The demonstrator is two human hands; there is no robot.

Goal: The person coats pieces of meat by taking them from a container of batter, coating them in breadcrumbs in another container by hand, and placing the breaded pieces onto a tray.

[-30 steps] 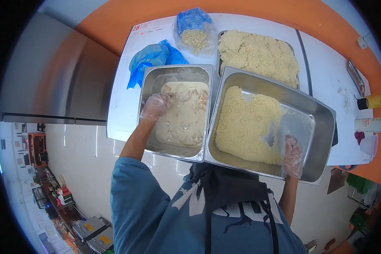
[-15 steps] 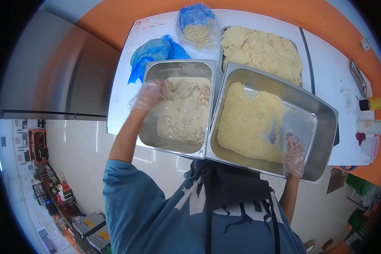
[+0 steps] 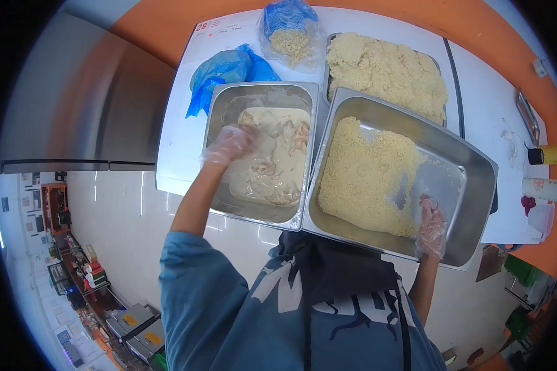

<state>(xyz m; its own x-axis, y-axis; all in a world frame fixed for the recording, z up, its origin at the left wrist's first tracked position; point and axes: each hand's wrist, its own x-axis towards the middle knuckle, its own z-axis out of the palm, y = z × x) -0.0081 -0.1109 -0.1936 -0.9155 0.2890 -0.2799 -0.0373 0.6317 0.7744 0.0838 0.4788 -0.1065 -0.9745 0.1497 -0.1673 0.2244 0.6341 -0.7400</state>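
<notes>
across the white worktop (image 3: 178, 148), the larger steel pan (image 3: 474, 170) holds pale crumbs (image 3: 365, 176); the smaller steel pan (image 3: 272, 216), just left, holds coated pieces in creamy batter (image 3: 278, 176). the gloved right hand (image 3: 432, 229) is inside the larger pan's near side, the gloved left hand (image 3: 232, 143) at the batter's left; how open either grip is, or what it holds, i cannot tell.

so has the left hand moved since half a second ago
Yes, rightward: the left hand reaches further in past the outer rim of the left pan.
</notes>
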